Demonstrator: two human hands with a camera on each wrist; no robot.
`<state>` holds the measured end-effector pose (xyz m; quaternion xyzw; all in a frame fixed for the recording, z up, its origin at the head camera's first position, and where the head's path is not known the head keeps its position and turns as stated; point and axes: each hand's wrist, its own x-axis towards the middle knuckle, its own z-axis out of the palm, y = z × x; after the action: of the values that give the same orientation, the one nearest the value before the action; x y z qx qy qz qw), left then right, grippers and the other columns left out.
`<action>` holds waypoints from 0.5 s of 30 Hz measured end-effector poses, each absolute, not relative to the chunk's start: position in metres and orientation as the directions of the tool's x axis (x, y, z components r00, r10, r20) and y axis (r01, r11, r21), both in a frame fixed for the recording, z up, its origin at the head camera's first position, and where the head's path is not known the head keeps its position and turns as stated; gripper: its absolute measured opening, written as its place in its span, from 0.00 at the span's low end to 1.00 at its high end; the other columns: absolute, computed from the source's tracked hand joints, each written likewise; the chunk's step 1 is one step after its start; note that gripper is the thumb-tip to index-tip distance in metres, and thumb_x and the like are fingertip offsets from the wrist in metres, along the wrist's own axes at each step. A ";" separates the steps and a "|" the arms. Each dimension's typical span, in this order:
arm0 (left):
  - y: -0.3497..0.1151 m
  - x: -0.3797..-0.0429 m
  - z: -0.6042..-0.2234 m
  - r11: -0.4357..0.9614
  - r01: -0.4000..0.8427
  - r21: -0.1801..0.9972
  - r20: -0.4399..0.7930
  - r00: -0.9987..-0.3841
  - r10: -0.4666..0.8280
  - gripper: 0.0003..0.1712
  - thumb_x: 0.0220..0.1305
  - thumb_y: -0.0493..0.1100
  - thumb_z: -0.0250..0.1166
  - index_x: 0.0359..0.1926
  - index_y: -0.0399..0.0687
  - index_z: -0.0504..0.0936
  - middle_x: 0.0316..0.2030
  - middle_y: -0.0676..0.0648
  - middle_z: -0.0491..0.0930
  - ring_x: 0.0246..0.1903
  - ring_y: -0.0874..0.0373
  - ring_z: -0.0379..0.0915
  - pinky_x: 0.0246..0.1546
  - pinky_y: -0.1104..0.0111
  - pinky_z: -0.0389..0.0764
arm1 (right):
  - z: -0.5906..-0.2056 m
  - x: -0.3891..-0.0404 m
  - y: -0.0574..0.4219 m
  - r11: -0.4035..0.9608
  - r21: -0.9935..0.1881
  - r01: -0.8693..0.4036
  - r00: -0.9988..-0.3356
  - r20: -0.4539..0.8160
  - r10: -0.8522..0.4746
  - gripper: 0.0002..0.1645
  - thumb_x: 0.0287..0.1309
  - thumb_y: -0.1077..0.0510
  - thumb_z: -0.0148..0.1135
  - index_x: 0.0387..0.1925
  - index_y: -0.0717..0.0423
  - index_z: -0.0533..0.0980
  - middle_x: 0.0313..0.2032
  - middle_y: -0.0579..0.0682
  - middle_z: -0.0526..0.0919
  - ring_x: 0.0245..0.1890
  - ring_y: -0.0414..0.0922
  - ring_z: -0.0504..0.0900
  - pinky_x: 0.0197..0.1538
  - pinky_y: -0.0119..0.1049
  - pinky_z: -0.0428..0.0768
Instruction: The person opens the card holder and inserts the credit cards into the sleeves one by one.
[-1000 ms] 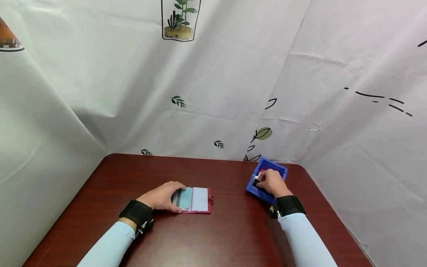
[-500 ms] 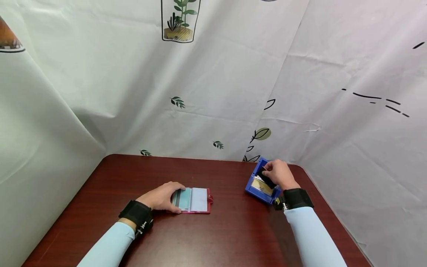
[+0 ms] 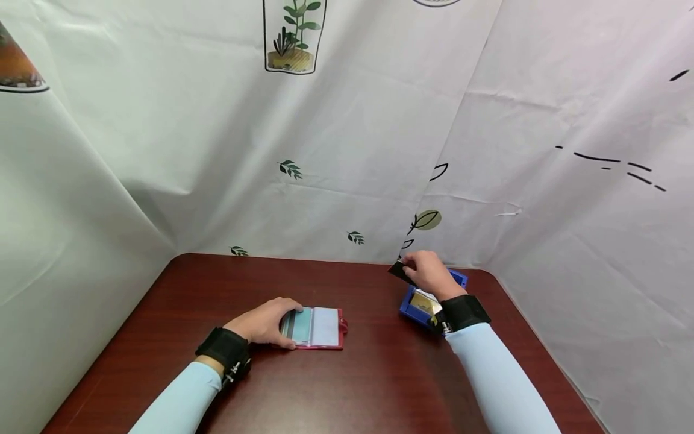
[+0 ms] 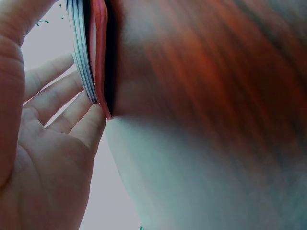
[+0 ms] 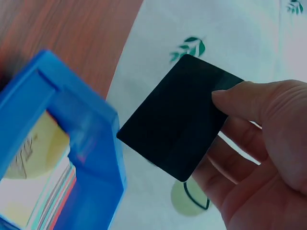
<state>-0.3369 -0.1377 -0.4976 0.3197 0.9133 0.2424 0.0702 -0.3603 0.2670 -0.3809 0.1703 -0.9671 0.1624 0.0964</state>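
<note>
A red card holder [image 3: 325, 328] lies spread flat on the table, showing clear sleeves with a teal card at left and a pale panel at right. My left hand [image 3: 264, 324] holds its left side, thumb at the near edge and fingers at the far edge. In the left wrist view, the fingers touch the stacked layers of the card holder [image 4: 100, 62]. At the right, my right hand [image 3: 431, 276] pinches a plain black card [image 5: 177, 117] by one corner, thumb on its face. The card hangs just left of a blue box [image 3: 414, 312], partly hidden by the right forearm.
Several upright cards [image 5: 53, 199], one yellowish, stand inside the blue box. A dark red-brown table [image 3: 347, 392] carries everything. White printed cloth [image 3: 325, 199] rises behind the back edge and along the sides.
My right hand has drawn the black card up out of the blue box and carried it left, uncovering a yellowish card inside. The left hand and card holder have stayed in place.
</note>
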 end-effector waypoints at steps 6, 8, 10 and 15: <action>-0.138 -0.338 -0.500 0.677 0.543 0.496 0.025 -0.789 0.614 0.47 0.49 0.59 0.81 0.66 0.45 0.74 0.62 0.45 0.75 0.58 0.51 0.70 0.61 0.50 0.75 | -0.389 -0.365 0.241 0.849 -0.296 -0.438 -0.891 0.265 -0.367 0.07 0.62 0.66 0.66 0.39 0.56 0.87 0.36 0.52 0.89 0.34 0.44 0.83 0.41 0.44 0.82; -0.138 -0.338 -0.500 0.677 0.541 0.498 0.025 -0.790 0.613 0.47 0.49 0.59 0.81 0.66 0.45 0.74 0.62 0.45 0.75 0.58 0.51 0.70 0.61 0.50 0.75 | -0.393 -0.367 0.231 0.831 -0.290 -0.475 -0.873 0.276 -0.403 0.07 0.61 0.67 0.66 0.37 0.55 0.87 0.36 0.50 0.89 0.33 0.42 0.82 0.41 0.41 0.82; -0.138 -0.338 -0.500 0.674 0.540 0.504 0.026 -0.789 0.614 0.47 0.49 0.59 0.81 0.66 0.45 0.74 0.62 0.45 0.75 0.58 0.51 0.70 0.61 0.50 0.75 | -0.397 -0.369 0.219 0.812 -0.291 -0.506 -0.857 0.281 -0.433 0.08 0.58 0.67 0.66 0.35 0.54 0.88 0.35 0.49 0.89 0.33 0.42 0.82 0.41 0.40 0.82; -0.138 -0.338 -0.498 0.674 0.535 0.510 0.023 -0.792 0.611 0.47 0.49 0.59 0.81 0.66 0.45 0.74 0.62 0.45 0.75 0.57 0.51 0.69 0.60 0.51 0.76 | -0.410 -0.372 0.187 0.745 -0.294 -0.598 -0.799 0.281 -0.531 0.12 0.57 0.68 0.65 0.38 0.55 0.89 0.39 0.49 0.90 0.41 0.44 0.86 0.48 0.42 0.84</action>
<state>-0.3381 -0.1382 -0.4980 0.3141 0.9117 0.2541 0.0748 -0.3718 0.1870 -0.4102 0.3036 -0.9298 0.1877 0.0899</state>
